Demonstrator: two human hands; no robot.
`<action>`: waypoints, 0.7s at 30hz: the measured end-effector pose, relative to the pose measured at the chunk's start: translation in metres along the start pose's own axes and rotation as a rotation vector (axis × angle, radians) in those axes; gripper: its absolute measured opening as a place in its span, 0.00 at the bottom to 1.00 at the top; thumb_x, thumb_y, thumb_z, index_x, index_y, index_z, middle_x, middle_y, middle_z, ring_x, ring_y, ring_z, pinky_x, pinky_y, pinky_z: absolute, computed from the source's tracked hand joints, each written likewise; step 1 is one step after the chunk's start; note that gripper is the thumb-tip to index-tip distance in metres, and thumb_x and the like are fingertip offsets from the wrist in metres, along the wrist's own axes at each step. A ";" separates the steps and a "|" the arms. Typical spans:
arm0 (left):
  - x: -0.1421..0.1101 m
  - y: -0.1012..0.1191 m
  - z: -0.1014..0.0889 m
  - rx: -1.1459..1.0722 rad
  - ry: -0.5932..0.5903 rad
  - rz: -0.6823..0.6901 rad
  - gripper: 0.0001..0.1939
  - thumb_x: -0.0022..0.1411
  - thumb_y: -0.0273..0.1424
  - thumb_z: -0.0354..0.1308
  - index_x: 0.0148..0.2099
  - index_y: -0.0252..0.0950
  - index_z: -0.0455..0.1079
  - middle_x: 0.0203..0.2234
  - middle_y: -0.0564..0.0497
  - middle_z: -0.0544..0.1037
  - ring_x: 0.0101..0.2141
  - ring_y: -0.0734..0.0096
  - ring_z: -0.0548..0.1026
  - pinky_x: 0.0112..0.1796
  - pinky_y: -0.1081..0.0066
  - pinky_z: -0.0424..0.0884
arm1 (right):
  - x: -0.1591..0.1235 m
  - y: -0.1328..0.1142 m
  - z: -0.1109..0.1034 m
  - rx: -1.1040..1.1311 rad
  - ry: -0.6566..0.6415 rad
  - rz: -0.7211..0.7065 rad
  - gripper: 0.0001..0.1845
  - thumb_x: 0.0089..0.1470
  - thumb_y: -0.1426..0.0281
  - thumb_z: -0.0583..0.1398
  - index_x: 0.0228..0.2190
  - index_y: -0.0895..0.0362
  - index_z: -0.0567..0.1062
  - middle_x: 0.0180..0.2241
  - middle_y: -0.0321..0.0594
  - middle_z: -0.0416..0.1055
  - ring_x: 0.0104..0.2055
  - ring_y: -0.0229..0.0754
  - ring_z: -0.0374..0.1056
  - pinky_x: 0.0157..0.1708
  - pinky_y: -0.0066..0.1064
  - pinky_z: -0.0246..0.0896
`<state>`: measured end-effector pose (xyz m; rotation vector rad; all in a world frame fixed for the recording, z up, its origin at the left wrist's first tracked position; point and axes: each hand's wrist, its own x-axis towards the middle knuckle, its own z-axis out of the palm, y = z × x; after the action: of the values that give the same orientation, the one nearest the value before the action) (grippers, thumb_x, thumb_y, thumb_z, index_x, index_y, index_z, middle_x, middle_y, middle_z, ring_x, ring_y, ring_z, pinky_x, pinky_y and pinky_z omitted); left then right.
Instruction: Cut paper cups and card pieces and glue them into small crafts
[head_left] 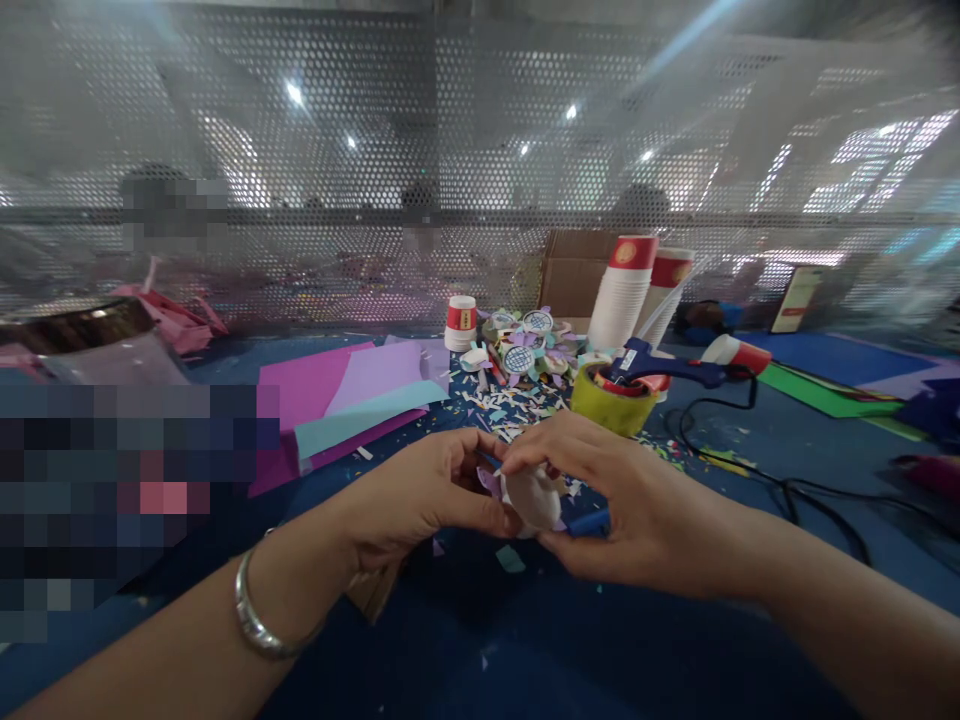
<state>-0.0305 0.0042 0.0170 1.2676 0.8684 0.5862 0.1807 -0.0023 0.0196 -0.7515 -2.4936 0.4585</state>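
Observation:
My left hand (465, 490) and my right hand (607, 495) meet over the table, both closed on a small paper craft piece (532, 497). It is white and round, like the cut-off bottom of a paper cup, with lilac paper bits at its edge. Fingers of both hands pinch its rim and hide part of it. A blue object (589, 523) shows beside my right fingers; its kind is unclear. Beyond my hands lies a heap of similar round paper pieces (519, 358), some with a blue grid pattern and lilac tabs.
A blue hot glue gun (667, 368) rests on a yellow-green tub (613, 402), its black cable (795, 490) trailing right. Tall stacks of paper cups (619, 300) stand behind. Coloured paper sheets (352, 395) lie left, paper scraps (510, 405) mid-table. A perforated metal screen (435, 150) closes the back.

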 end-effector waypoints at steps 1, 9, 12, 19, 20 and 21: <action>0.000 0.000 0.000 -0.005 -0.004 0.002 0.20 0.44 0.21 0.68 0.41 0.34 0.69 0.35 0.51 0.77 0.35 0.70 0.72 0.41 0.68 0.65 | 0.000 0.000 0.000 0.005 -0.005 0.000 0.23 0.46 0.78 0.64 0.46 0.57 0.70 0.44 0.42 0.71 0.47 0.46 0.65 0.49 0.39 0.61; 0.001 -0.002 0.009 -0.088 0.099 0.059 0.18 0.48 0.25 0.67 0.41 0.35 0.66 0.34 0.51 0.76 0.37 0.67 0.73 0.41 0.67 0.65 | 0.001 0.001 -0.001 -0.006 0.002 0.002 0.24 0.46 0.79 0.64 0.47 0.57 0.70 0.45 0.42 0.71 0.49 0.46 0.64 0.50 0.39 0.60; 0.004 -0.005 0.011 -0.063 0.177 0.076 0.15 0.49 0.23 0.64 0.40 0.36 0.65 0.32 0.52 0.74 0.35 0.68 0.72 0.38 0.68 0.65 | 0.002 0.002 0.000 -0.011 0.004 -0.001 0.24 0.49 0.78 0.63 0.49 0.57 0.69 0.47 0.43 0.70 0.50 0.46 0.64 0.50 0.38 0.60; 0.004 -0.003 0.007 0.052 0.206 0.134 0.16 0.48 0.22 0.65 0.41 0.36 0.69 0.38 0.50 0.75 0.42 0.66 0.72 0.44 0.68 0.65 | 0.001 0.003 0.002 -0.053 0.086 -0.006 0.22 0.55 0.70 0.63 0.51 0.56 0.67 0.50 0.45 0.69 0.53 0.47 0.63 0.53 0.40 0.59; 0.003 -0.003 0.006 0.069 0.206 0.124 0.15 0.48 0.24 0.65 0.41 0.36 0.70 0.37 0.50 0.76 0.41 0.66 0.72 0.43 0.68 0.65 | 0.001 0.004 0.001 -0.055 0.109 -0.002 0.21 0.56 0.69 0.63 0.51 0.56 0.68 0.49 0.45 0.70 0.53 0.46 0.63 0.52 0.39 0.59; 0.003 -0.003 0.006 0.086 0.210 0.110 0.14 0.49 0.25 0.65 0.40 0.36 0.71 0.37 0.50 0.76 0.39 0.67 0.73 0.43 0.68 0.66 | 0.001 0.004 0.001 -0.060 0.132 0.002 0.20 0.57 0.69 0.62 0.50 0.56 0.68 0.48 0.44 0.70 0.52 0.46 0.64 0.51 0.38 0.60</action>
<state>-0.0241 0.0029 0.0133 1.3542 1.0111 0.7869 0.1812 0.0015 0.0174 -0.7813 -2.3926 0.3244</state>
